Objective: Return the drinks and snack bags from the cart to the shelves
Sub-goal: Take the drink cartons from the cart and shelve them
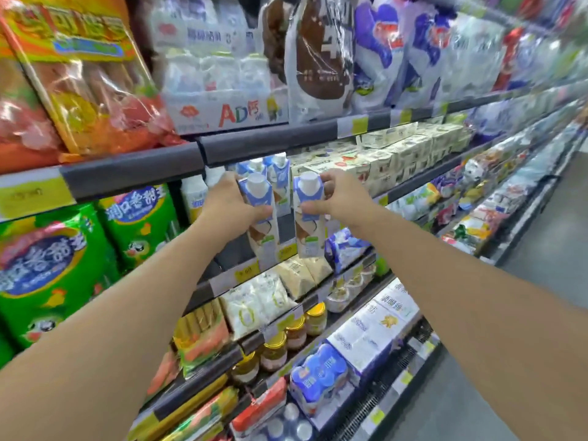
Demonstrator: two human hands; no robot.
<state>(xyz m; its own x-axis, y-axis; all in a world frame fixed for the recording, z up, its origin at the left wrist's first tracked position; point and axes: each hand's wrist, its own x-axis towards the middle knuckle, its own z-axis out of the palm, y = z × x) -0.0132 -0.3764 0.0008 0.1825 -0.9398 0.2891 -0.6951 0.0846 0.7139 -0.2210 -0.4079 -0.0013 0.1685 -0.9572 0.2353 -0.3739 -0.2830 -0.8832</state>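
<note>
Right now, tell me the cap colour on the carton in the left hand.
White, on the carton; head view.

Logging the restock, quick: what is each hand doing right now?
Left hand: closed on the left carton, at the shelf.
Right hand: closed on the right carton, beside the first.

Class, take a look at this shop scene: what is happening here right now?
A person stands at a store shelf holding two tall blue-and-white drink cartons with white caps. The left hand grips the left carton, the right hand grips the right carton. Both cartons are held up at the shelf where matching cartons already stand, just under the dark shelf edge. Green snack bags sit to the left. No cart is in view.
</note>
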